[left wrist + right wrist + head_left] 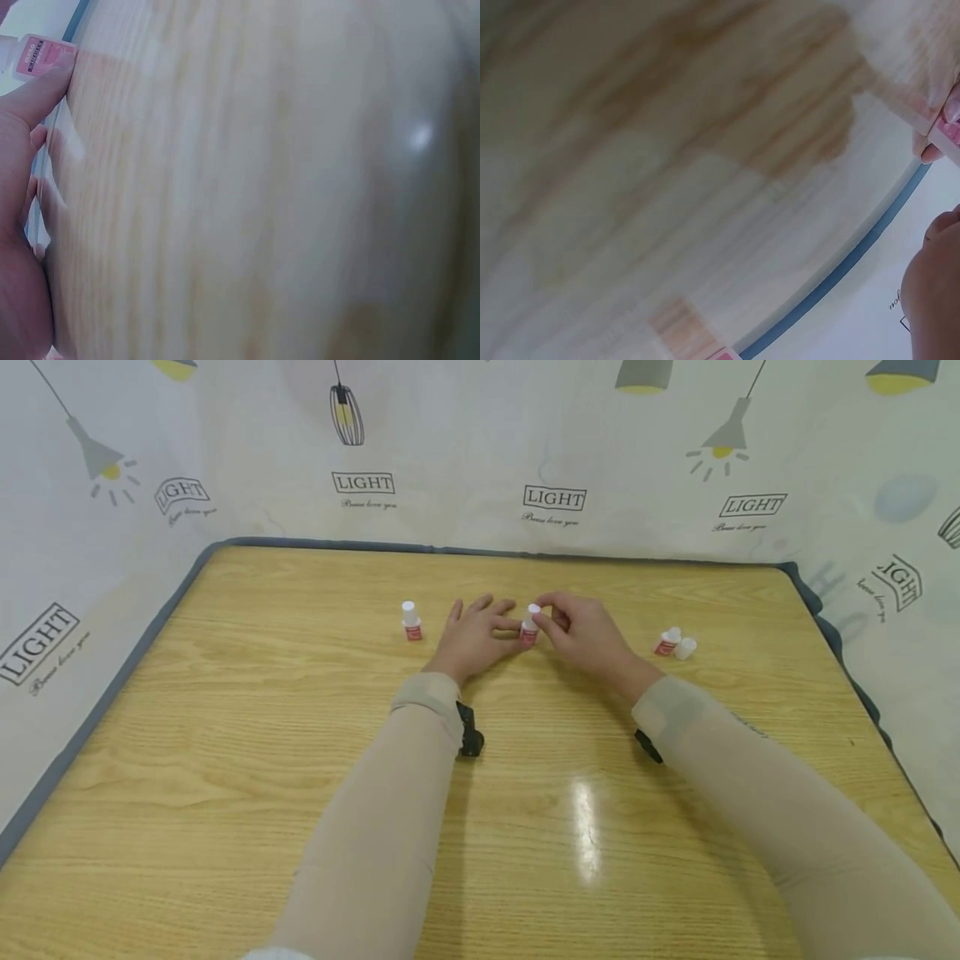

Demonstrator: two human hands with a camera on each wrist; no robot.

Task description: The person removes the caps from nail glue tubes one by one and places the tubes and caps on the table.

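Observation:
A small white bottle with a red label stands upright on the table between both hands. Thumb and index finger of my left hand pinch it low at its sides, the other fingers spread over the wood. At the top, my right hand pinches the white cap between thumb and fingertips. In the left wrist view the left thumb presses against the labelled side of the bottle. The right wrist view shows only part of the bottle at its edge, with the cap out of frame.
A similar capped bottle stands left of my left hand. Right of my right hand is another red-labelled bottle, with a loose white cap beside it. The wooden table is bordered at the back and sides by printed cloth.

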